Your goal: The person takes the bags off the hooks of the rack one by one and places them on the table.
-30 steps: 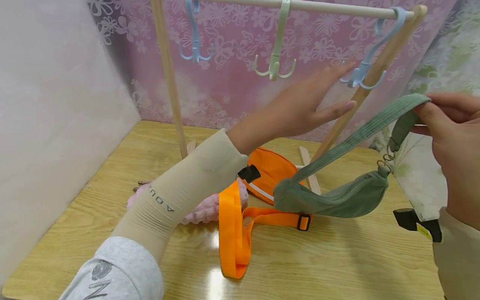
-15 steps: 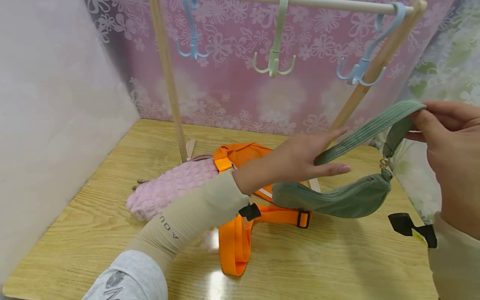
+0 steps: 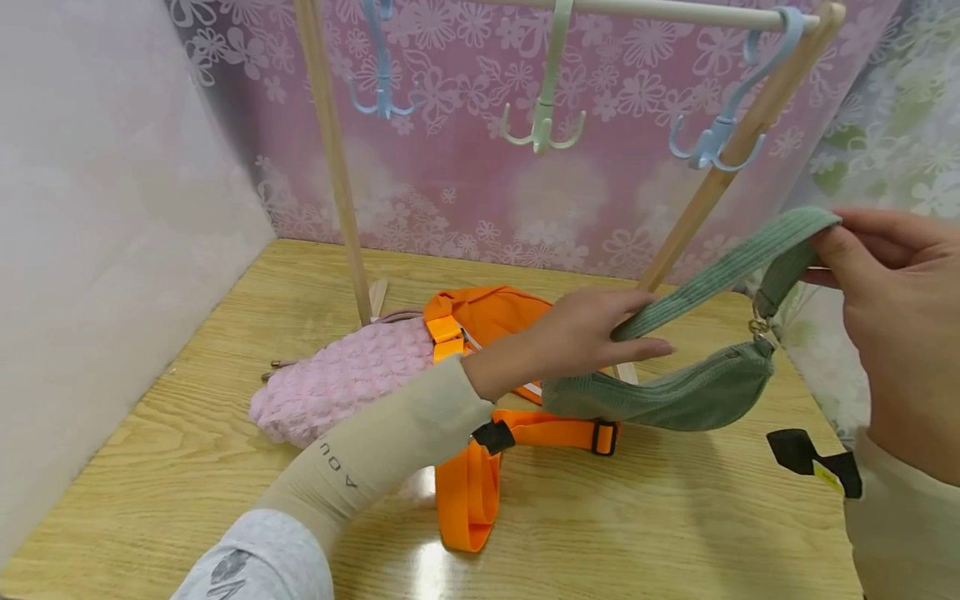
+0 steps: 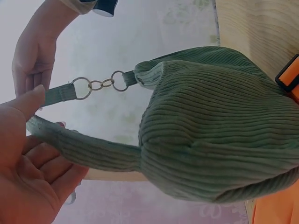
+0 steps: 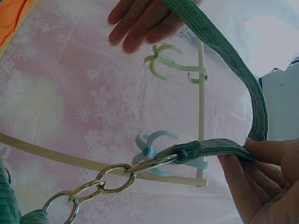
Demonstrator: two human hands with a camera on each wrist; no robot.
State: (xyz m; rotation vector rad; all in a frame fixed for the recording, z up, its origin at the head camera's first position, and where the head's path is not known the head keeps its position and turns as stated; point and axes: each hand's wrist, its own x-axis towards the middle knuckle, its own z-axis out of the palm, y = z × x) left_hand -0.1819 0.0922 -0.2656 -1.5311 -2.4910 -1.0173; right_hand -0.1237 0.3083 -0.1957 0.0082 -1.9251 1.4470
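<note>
A green corduroy shoulder bag (image 3: 675, 400) hangs tilted, its lower part close to the table. My right hand (image 3: 907, 333) pinches the top of its strap (image 3: 720, 267) between thumb and fingers. Lower on that strap is my left hand (image 3: 573, 333); the strap passes between its spread thumb and loosely bent fingers (image 4: 58, 179). Gold rings (image 5: 117, 179) link the strap's other end to the bag. Behind the left arm lie an orange bag (image 3: 495, 312), partly hidden, and a pink quilted bag (image 3: 352, 379).
A wooden rack with a white rail (image 3: 660, 10) stands at the back. From it hang a left blue hook (image 3: 382, 92), a green hook (image 3: 543, 117) and a right blue hook (image 3: 716, 142). An orange strap (image 3: 467, 500) lies on the wooden table (image 3: 637, 533).
My left hand has come down from beside the right blue hook to the green strap. The right hand, still pinching the strap, has lowered slightly.
</note>
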